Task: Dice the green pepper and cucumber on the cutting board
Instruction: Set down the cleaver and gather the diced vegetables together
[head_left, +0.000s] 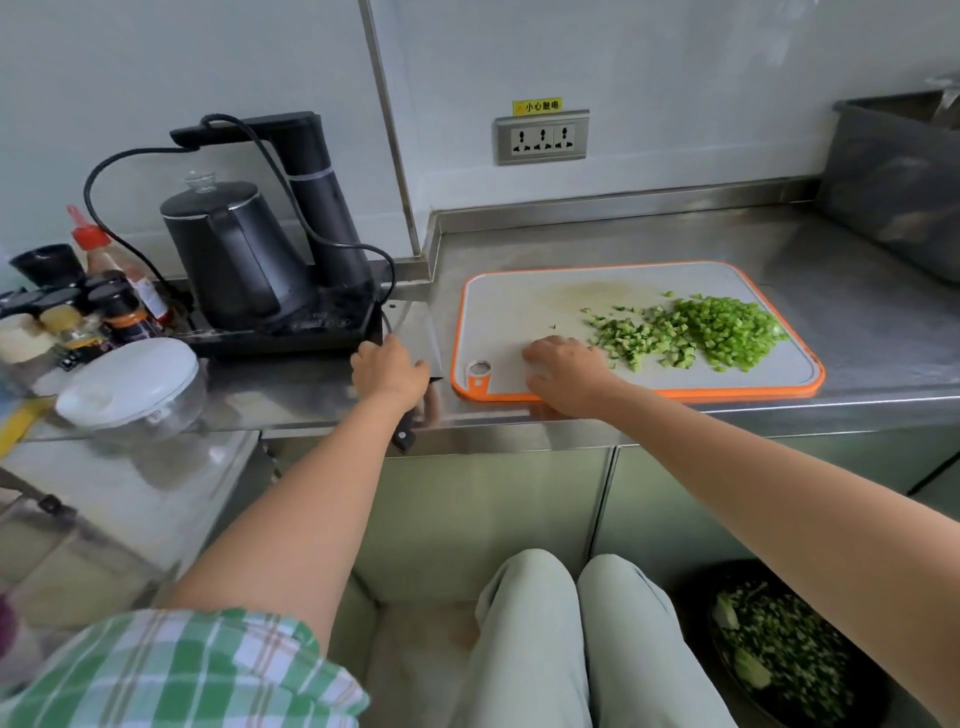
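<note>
Orange-rimmed cutting board (639, 393), centre of frame. The fingertips (532, 355) of the right hand (566, 371) touch its grey surface near the left end. The fingers are bent and loose, palm down, and hold nothing. The heel of the hand overhangs the board's front edge.

The left hand (389, 371) is just left of the board, lying over the cleaver (415, 327) where blade meets handle. My feed shows only the back of this hand. I cannot tell whether the fingers are curled round the tool or merely rest on it. The blade lies flat on the steel counter (831, 312). The black handle end sticks out below the wrist, past the counter's front edge.

Task items:
- The diced cucumber (639, 338) is a dark-skinned pile on the board, just beside the right hand.
- The diced green pepper (727, 327) is a brighter pile further right, and its edge runs into the cucumber.
- Both piles sit on the right half of the board.

Surroundings:
- A black kettle (234, 254) stands on its base at left of centre.
- Spice jars (78, 312) are at far left.
- A glass bowl (130, 384) with a white lid is in front of the jars.
- A wall socket (541, 137) is at upper centre.
- A grey tub (893, 192) is at upper right.
- A dark bin (779, 654) holding green scraps is at lower right, below the counter.
</note>
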